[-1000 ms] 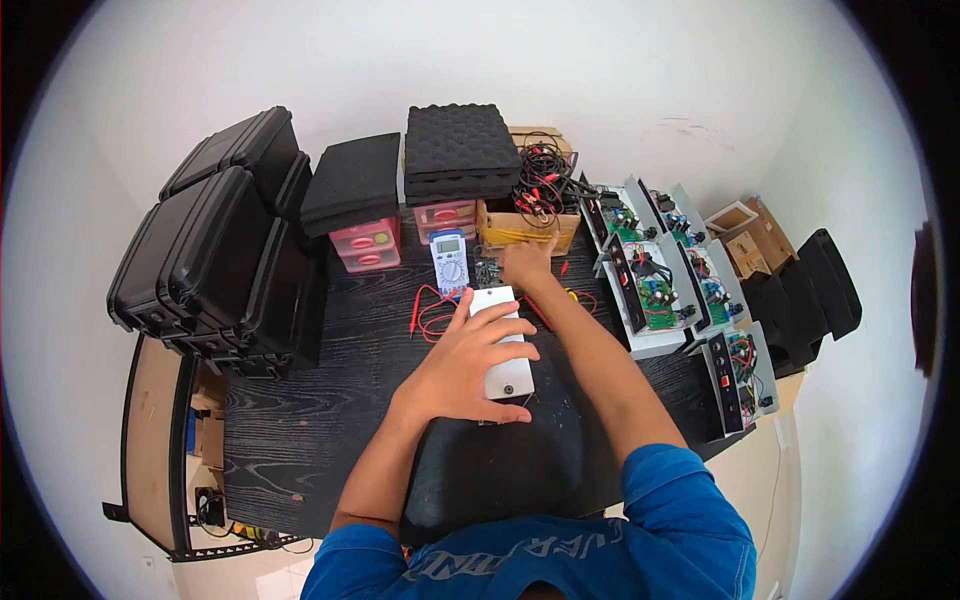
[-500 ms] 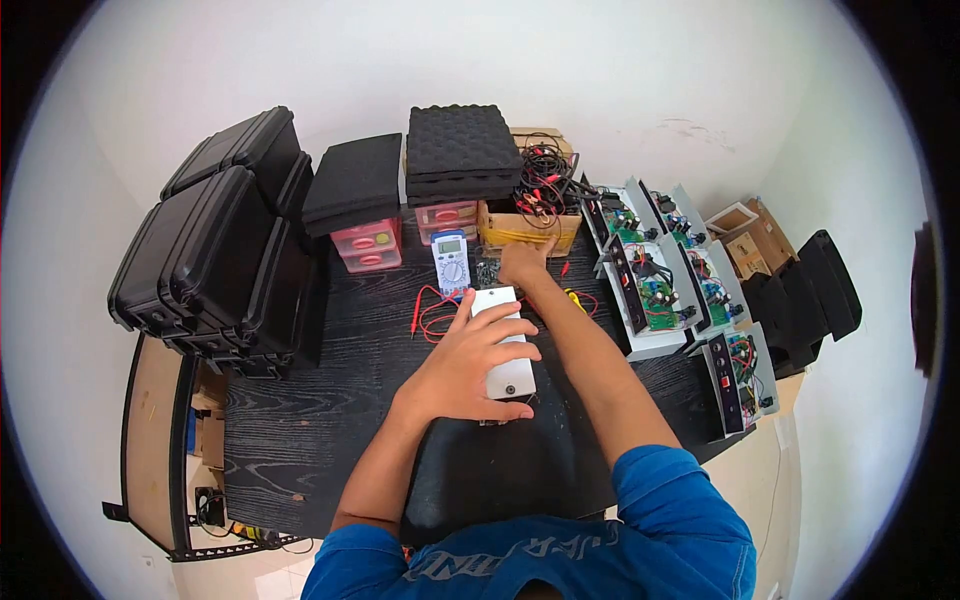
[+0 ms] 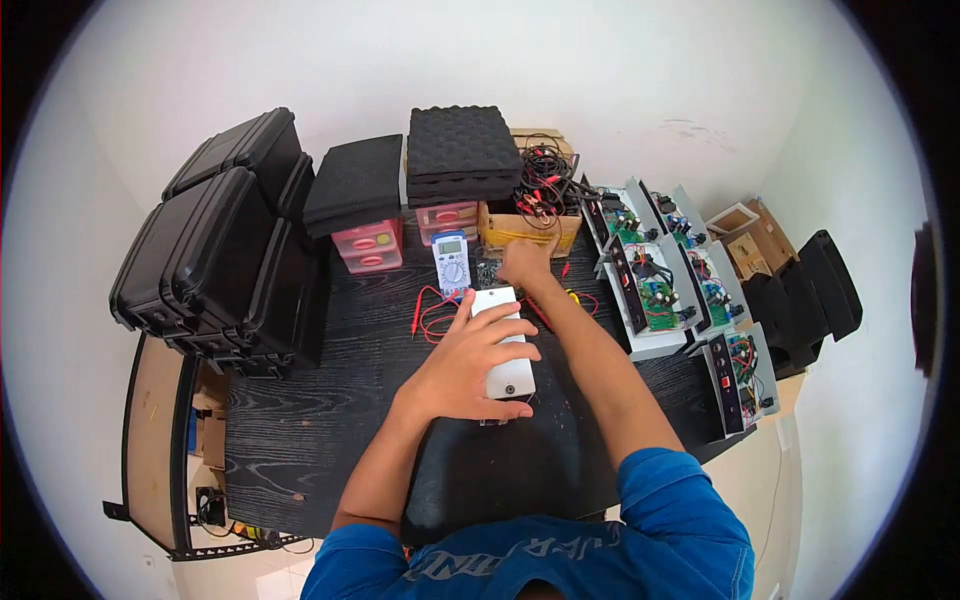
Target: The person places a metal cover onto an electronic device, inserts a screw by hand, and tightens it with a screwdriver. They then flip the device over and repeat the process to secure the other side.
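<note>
My left hand [image 3: 462, 362] lies across a white rectangular metal box [image 3: 507, 376] on the table, fingers over its top and thumb along its near end. Dark screw heads show at both ends of the box's face. Beyond it, my right hand [image 3: 527, 263] reaches to a small pile of dark, shiny parts [image 3: 488, 273], probably screws. The right fingers are curled together; whatever they pinch is hidden. Just past that hand stands a cardboard box [image 3: 505, 224] full of cables [image 3: 545, 180]. A blue-and-white multimeter [image 3: 453, 266] lies left of the small parts.
Red test leads [image 3: 418, 312] curl beside the multimeter. Black hard cases [image 3: 200, 250] are stacked at left. Dark foam sheets [image 3: 462, 140] sit on pink drawer units [image 3: 370, 247]. Several open chassis with green circuit boards [image 3: 660, 300] line the right edge of the dark table [image 3: 290, 430].
My right hand has shifted very slightly toward me and to the left by the small parts. My left hand and the white box stay where they were.
</note>
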Action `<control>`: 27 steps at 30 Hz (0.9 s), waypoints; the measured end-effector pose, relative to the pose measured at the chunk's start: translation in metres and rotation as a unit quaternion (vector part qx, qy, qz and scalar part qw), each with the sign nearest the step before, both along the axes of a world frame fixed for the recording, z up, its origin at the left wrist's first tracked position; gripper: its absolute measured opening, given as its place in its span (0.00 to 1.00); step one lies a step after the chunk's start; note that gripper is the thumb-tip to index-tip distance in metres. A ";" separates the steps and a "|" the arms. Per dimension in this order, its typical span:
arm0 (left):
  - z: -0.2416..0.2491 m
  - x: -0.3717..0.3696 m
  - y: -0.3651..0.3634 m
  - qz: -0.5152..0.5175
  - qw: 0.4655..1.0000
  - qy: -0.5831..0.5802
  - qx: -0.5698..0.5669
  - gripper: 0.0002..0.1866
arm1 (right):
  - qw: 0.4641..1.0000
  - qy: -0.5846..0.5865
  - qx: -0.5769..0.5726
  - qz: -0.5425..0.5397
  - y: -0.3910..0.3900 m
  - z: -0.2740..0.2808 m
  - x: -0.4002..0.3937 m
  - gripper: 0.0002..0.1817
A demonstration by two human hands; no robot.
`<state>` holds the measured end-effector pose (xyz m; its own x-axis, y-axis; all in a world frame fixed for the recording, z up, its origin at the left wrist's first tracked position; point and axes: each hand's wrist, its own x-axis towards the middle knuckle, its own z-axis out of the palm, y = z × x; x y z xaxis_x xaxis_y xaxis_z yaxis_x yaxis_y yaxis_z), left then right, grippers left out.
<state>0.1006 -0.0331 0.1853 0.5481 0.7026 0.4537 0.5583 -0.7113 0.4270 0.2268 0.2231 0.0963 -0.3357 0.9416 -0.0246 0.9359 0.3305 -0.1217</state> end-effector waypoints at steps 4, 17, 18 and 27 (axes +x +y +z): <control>-0.001 -0.001 0.000 0.001 1.000 0.000 0.000 0.34 | 0.984 0.154 0.085 0.002 0.000 -0.005 0.018 0.13; 0.000 0.000 -0.001 0.003 1.000 -0.004 -0.005 0.34 | 0.998 -0.028 -0.046 -0.028 0.014 -0.023 -0.011 0.15; -0.001 0.000 -0.001 0.002 1.000 -0.006 -0.004 0.34 | 0.997 -0.014 -0.068 -0.022 0.011 -0.017 -0.011 0.19; -0.001 -0.002 0.000 0.000 1.000 -0.007 0.007 0.34 | 0.995 0.065 -0.074 -0.034 0.002 -0.003 0.001 0.18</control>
